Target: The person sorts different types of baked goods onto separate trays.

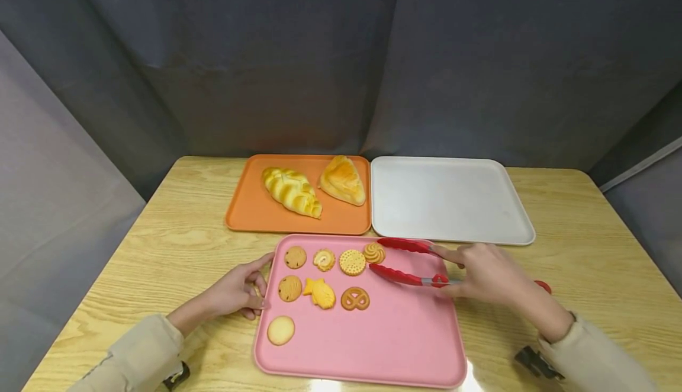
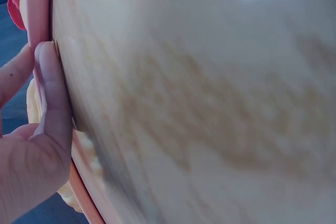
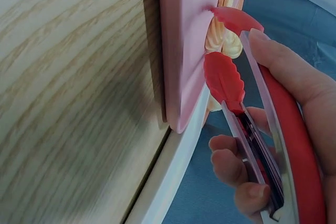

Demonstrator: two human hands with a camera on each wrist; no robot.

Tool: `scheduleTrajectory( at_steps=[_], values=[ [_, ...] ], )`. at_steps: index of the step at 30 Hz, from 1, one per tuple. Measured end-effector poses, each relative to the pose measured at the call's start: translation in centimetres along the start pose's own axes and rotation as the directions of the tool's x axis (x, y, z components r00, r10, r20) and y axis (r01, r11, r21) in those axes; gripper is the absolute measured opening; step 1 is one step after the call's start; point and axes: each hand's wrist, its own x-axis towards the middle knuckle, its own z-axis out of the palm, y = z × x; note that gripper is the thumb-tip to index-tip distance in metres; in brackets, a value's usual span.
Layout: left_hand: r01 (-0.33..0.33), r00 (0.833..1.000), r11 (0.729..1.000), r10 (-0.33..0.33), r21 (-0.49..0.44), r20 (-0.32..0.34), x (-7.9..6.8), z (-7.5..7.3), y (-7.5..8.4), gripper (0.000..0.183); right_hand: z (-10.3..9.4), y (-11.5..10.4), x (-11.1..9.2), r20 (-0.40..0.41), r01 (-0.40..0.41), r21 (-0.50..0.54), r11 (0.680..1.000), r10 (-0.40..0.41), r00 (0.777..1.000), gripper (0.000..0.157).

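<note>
My right hand [image 1: 482,273] grips red tongs [image 1: 399,275] with metal arms. Their scalloped red tips stand apart on either side of a swirl cookie [image 1: 375,253] near the back rim of the pink tray [image 1: 362,350]. From the right wrist view, the tongs' tip [image 3: 223,76] is close to that swirl cookie [image 3: 214,38]. My left hand [image 1: 240,288] rests its fingers against the tray's left rim. On the tray lie a round dotted biscuit [image 1: 352,262], a pretzel cookie [image 1: 354,299], a fish-shaped cookie [image 1: 321,294], a plain round cookie [image 1: 280,330] and several others.
Behind the pink tray, an orange tray [image 1: 250,217] carries a braided bread [image 1: 292,192] and a triangular pastry [image 1: 343,180]. A white tray [image 1: 447,199] stands beside it on the right. A grey curtain [image 1: 341,60] hangs at the table's back edge.
</note>
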Motion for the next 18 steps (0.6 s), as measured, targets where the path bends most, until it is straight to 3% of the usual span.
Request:
scheduleTrajectory(
  at_steps=[18],
  values=[
    [-0.011,1.000,1.000,0.011,0.001,0.001,0.06,-0.08,-0.14,0.091,0.70,0.46,0.55,0.008,-0.006,0.087,0.996,0.005,1.000,0.070]
  ],
)
